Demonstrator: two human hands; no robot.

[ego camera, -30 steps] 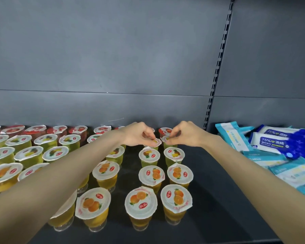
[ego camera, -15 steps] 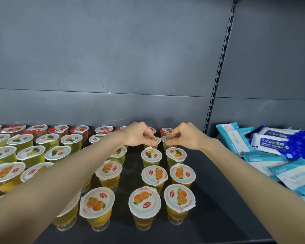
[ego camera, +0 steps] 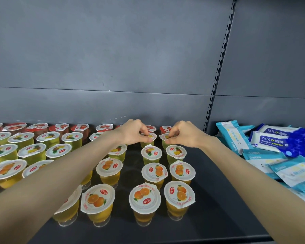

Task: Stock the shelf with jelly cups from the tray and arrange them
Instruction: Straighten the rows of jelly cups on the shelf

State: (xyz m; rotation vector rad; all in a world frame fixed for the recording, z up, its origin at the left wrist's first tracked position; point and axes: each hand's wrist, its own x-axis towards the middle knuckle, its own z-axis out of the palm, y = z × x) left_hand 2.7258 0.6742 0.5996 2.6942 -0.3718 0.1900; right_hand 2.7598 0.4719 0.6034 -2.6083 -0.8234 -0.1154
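While both arms reach toward frame centre, left hand [ego camera: 132, 132] pinches lid rim of left cup [ego camera: 152, 137], right hand [ego camera: 183, 135] pinches right cup [ego camera: 164, 137]. Cups upright, side by side, directly under fingertips on shelf [ego camera: 209, 184]; apparently not touching, view partly blocked.

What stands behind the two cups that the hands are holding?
A red-lidded cup stands behind each, near the back wall. The left hand and right hand, pinching the pineapple cups, hide part of both lids; the bodies cannot be seen.
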